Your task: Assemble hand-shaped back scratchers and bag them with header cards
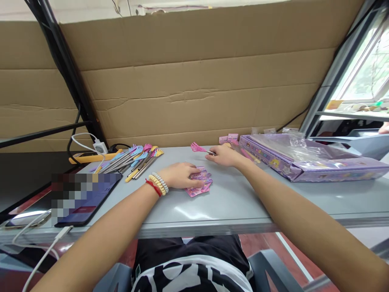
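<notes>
Fingers (pixel 197 184) spreading on pink cards (pixel 199 192), fingers pinching a back scratcher (pixel 198 148)

Toward the left of the grey table (pixel 237 207), a dark tablet (pixel 91 205) is lying near the front edge. Beyond it, a heap of other scratchers (pixel 121 163) is lying with blue, pink and yellow heads mostly pointing away to the right. Next, the left hand (pixel 179 176) is resting on the fanned pink cards, its thumb and fingers standing apart. Farther along, the right hand (pixel 223 155) is gripping the metal shaft of the back scratcher, whose pink head is pointing left. Just behind that hand, pink printed items (pixel 233 137) are lying near the cardboard wall (pixel 194 113). At the right, a purple box (pixel 328 172) is holding clear plastic wrappers (pixel 298 142).
</notes>
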